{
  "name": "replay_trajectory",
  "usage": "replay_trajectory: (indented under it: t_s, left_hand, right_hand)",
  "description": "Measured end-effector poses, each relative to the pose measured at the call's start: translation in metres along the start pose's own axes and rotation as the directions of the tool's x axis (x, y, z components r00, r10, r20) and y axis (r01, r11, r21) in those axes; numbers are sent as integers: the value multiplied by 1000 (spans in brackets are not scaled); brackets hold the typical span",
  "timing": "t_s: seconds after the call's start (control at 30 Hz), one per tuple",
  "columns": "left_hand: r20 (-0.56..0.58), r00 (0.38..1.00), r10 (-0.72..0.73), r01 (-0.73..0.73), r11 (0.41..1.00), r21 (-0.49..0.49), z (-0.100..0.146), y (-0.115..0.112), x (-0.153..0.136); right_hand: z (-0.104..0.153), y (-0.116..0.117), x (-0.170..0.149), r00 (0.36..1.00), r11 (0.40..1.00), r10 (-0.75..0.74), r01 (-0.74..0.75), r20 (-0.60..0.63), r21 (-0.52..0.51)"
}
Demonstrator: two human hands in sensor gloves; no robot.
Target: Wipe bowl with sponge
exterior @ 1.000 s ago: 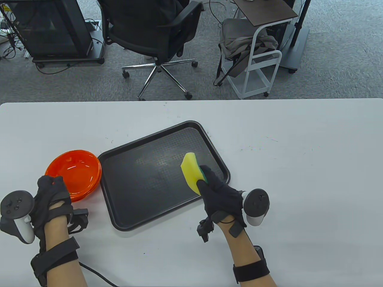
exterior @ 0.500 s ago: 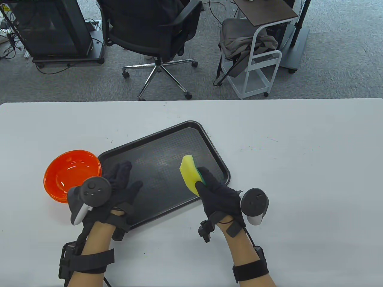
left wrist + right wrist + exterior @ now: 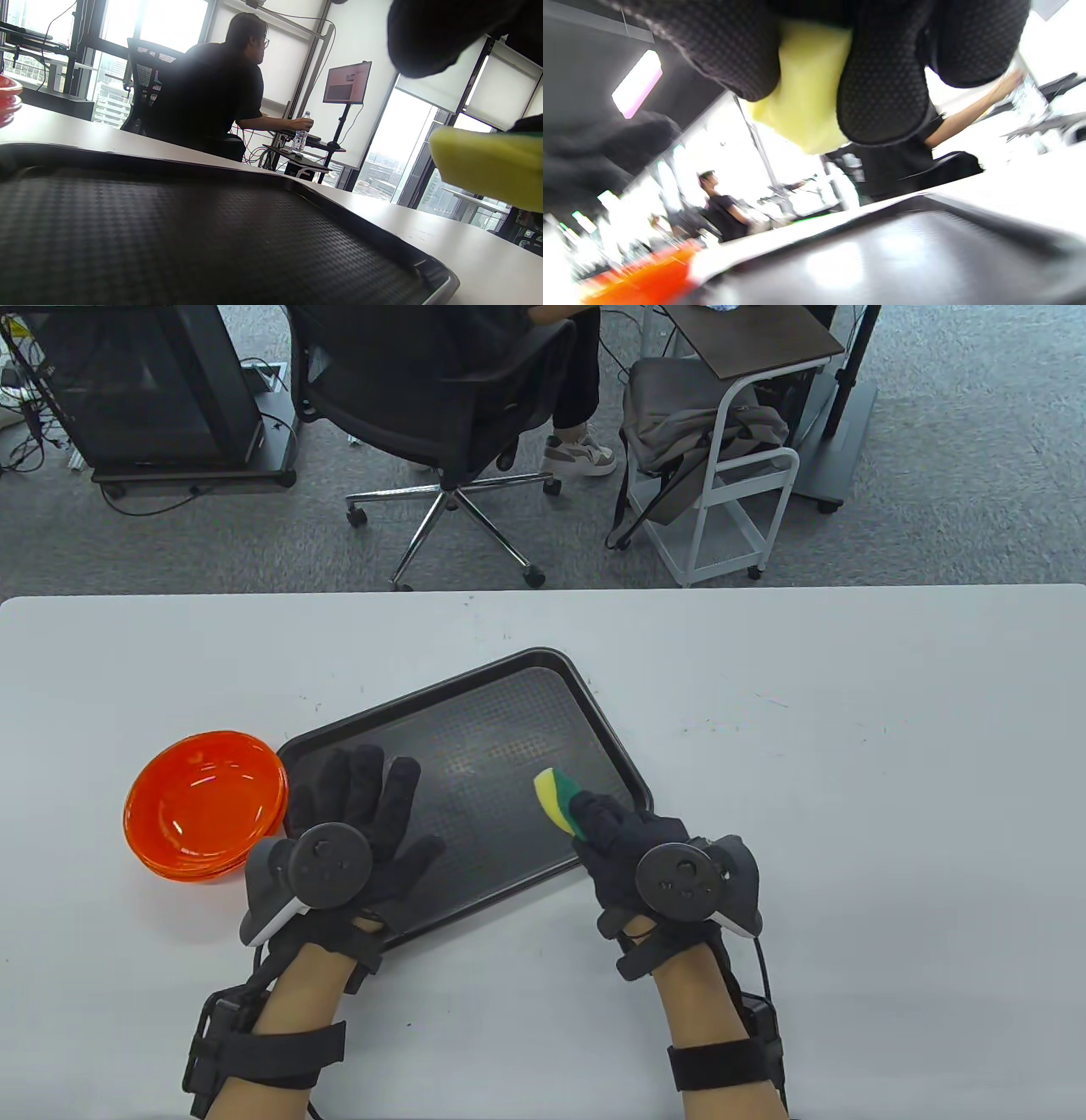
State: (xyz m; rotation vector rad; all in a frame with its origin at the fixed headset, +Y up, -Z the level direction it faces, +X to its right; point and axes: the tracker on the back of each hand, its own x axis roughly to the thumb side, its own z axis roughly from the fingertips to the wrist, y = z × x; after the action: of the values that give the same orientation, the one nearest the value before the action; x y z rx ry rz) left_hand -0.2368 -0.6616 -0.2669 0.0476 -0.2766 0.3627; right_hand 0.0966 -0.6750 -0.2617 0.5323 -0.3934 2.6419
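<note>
An orange bowl (image 3: 204,806), seemingly stacked on others, stands on the white table left of a black tray (image 3: 475,729). My right hand (image 3: 624,836) grips a yellow and green sponge (image 3: 556,797) over the tray's right part; the sponge also shows in the right wrist view (image 3: 806,89) and in the left wrist view (image 3: 488,169). My left hand (image 3: 365,806) is open, fingers spread, over the tray's left part, away from the bowl. The bowl shows blurred in the right wrist view (image 3: 645,279).
The tray lies slanted in the table's middle and shows in the left wrist view (image 3: 191,237). Beyond the far table edge stand an office chair (image 3: 441,398) with a seated person and a white cart (image 3: 730,458).
My left hand left the bowl and moved right onto the tray's left part, fingers spreading. My right hand turned palm down, lowering the sponge toward the tray.
</note>
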Motion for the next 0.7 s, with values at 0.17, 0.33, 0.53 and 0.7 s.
replay_trajectory:
  t_s: [0.17,0.33,0.53,0.7]
  left_hand:
    - [5,1000,29,-29,1000,-7,0,-1,0]
    - [10,998,65,-64,998,-20,0,-2,-1]
    - [12,995,96,-95,995,-28,0,-3,-2]
    - [4,993,119,-119,993,-23,1,-1,-5]
  right_hand:
    - [10,-11,-41,913,944,330,-317,-240,92]
    - [28,-1,-81,813,924,380,-307,-440,229]
    - [37,26,-97,779,875,382,-132,-498,465]
    - [37,28,-99,780,883,312,-27,-543,469]
